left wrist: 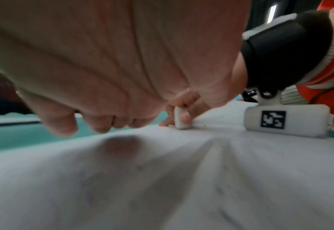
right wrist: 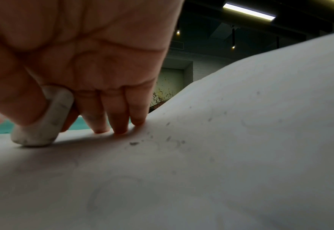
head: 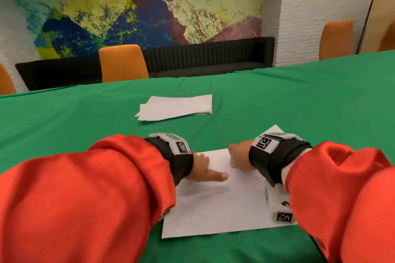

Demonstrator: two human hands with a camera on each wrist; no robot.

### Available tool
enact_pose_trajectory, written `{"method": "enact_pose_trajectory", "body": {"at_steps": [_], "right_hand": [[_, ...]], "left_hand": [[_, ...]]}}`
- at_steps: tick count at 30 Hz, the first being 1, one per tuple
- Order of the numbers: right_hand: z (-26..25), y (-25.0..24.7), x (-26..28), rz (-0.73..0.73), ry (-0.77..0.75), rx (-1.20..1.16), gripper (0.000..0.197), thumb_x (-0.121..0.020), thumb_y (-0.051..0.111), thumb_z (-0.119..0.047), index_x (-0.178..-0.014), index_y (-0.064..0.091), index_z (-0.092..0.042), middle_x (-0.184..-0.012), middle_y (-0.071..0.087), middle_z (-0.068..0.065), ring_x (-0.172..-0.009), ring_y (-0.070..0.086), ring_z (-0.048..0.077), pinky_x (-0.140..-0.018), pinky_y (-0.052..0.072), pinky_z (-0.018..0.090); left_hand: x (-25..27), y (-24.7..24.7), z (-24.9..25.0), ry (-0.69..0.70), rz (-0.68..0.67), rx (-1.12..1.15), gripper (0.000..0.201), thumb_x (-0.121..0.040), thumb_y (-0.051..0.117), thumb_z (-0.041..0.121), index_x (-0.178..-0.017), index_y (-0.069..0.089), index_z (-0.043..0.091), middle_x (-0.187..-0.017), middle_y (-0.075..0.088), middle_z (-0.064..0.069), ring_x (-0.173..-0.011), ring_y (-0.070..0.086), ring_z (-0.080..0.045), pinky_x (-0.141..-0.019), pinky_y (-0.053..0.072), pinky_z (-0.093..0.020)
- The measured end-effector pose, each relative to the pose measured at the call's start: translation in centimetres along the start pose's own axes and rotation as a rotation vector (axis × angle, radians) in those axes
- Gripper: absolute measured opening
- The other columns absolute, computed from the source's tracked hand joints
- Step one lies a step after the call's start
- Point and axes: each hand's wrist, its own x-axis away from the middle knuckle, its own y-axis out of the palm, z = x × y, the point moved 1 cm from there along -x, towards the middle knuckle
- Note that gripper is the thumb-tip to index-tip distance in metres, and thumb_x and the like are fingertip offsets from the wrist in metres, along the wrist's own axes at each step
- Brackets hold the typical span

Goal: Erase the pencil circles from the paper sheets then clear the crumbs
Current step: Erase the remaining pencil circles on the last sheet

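A white paper sheet (head: 215, 203) lies on the green tablecloth (head: 85, 121) in front of me. My left hand (head: 205, 170) rests flat on the sheet's left part, fingers straight, thumb pointing right. My right hand (head: 238, 157) pinches a white eraser (head: 233, 164) and holds its lower end on the sheet's far edge. In the right wrist view the smudged eraser (right wrist: 42, 123) stands on the paper (right wrist: 181, 179) between thumb and fingers, with dark crumbs (right wrist: 134, 143) and faint pencil marks beside it. The left wrist view shows the same eraser (left wrist: 179, 119) upright on the sheet (left wrist: 162, 179).
A loose stack of white sheets (head: 175, 107) lies farther back on the table. Another sheet's corner (head: 275, 129) shows behind my right wrist. Orange chairs (head: 123, 63) stand along the far edge, a black bench (head: 192, 55) behind them.
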Motion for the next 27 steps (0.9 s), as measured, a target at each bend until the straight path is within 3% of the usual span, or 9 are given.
{"method": "enact_pose_trajectory", "body": {"at_steps": [3,6,9,12,16,20,22,25,27], "right_hand": [[0.0,0.0,0.0,-0.010,-0.001,0.008,0.040,-0.099,0.036,-0.019,-0.135,0.037,-0.004,-0.137,0.046,0.015,-0.123,0.047,0.030,-0.094,0.039,0.031],[-0.1,-0.1,0.2,-0.025,-0.008,0.017,0.040,-0.099,0.036,-0.019,-0.136,0.037,-0.004,-0.138,0.045,0.015,-0.109,0.049,0.031,-0.085,0.038,0.029],[0.0,-0.1,0.2,-0.005,-0.009,0.024,0.038,-0.097,0.037,-0.019,-0.133,0.041,-0.005,-0.135,0.049,0.014,-0.088,0.036,0.022,-0.074,0.028,0.025],[-0.1,0.1,0.1,-0.002,0.002,0.039,0.038,-0.097,0.037,-0.020,-0.132,0.041,-0.006,-0.134,0.049,0.014,-0.088,0.037,0.022,-0.075,0.027,0.024],[-0.4,0.0,0.2,-0.008,0.007,0.027,0.039,-0.098,0.037,-0.021,-0.133,0.041,-0.004,-0.135,0.048,0.014,-0.093,0.043,0.025,-0.077,0.032,0.025],[-0.3,0.0,0.2,-0.006,0.018,0.018,0.040,-0.098,0.037,-0.022,-0.135,0.039,-0.005,-0.137,0.047,0.014,-0.116,0.050,0.030,-0.092,0.038,0.028],[-0.3,0.1,0.2,0.003,0.016,0.020,0.040,-0.098,0.037,-0.023,-0.134,0.041,-0.005,-0.136,0.048,0.013,-0.114,0.051,0.028,-0.094,0.038,0.027],[-0.3,0.1,0.1,0.011,0.023,0.006,0.039,-0.098,0.039,-0.022,-0.133,0.043,-0.006,-0.134,0.050,0.013,-0.117,0.051,0.028,-0.086,0.039,0.026],[-0.4,0.2,0.1,0.019,0.033,-0.009,0.039,-0.098,0.039,-0.022,-0.134,0.042,-0.006,-0.136,0.049,0.013,-0.122,0.048,0.028,-0.090,0.039,0.026]], "left_hand": [[1.2,1.2,-1.3,-0.121,-0.011,-0.024,0.097,-0.087,0.032,0.072,-0.151,0.007,0.003,-0.158,0.010,-0.013,-0.143,0.019,-0.026,-0.113,0.015,-0.032],[3.5,0.6,-4.1,-0.282,-0.101,-0.094,0.091,-0.089,0.016,0.073,-0.148,0.024,0.003,-0.152,0.030,-0.013,-0.137,0.033,-0.026,-0.109,0.021,-0.030],[4.8,0.0,-5.3,-0.306,-0.037,-0.127,0.094,-0.087,0.015,0.074,-0.151,0.013,0.006,-0.158,0.013,-0.011,-0.143,0.021,-0.026,-0.114,0.014,-0.035],[4.6,0.3,-3.6,-0.118,0.080,-0.018,0.093,-0.089,0.022,0.071,-0.151,-0.006,0.008,-0.159,-0.010,-0.007,-0.147,0.001,-0.021,-0.116,0.003,-0.037],[4.3,3.0,-0.3,0.035,-0.020,0.042,0.095,-0.090,0.029,0.068,-0.150,-0.011,0.007,-0.158,-0.015,-0.009,-0.147,-0.005,-0.021,-0.116,-0.001,-0.035],[6.2,3.5,-2.2,-0.121,-0.070,-0.027,0.093,-0.089,0.025,0.072,-0.152,0.000,0.009,-0.160,0.000,-0.009,-0.146,0.013,-0.023,-0.115,0.008,-0.033],[7.4,2.9,-3.8,-0.236,-0.097,-0.095,0.091,-0.088,0.018,0.073,-0.152,0.014,0.009,-0.158,0.015,-0.009,-0.142,0.025,-0.026,-0.113,0.015,-0.034],[7.9,1.9,-5.1,-0.301,-0.028,-0.074,0.095,-0.087,0.017,0.074,-0.152,0.005,0.007,-0.160,0.002,-0.010,-0.145,0.013,-0.026,-0.115,0.009,-0.038],[7.5,1.2,-4.5,-0.215,0.073,0.004,0.095,-0.088,0.022,0.072,-0.152,-0.004,0.007,-0.159,-0.009,-0.008,-0.147,0.002,-0.022,-0.116,0.003,-0.037]]}}
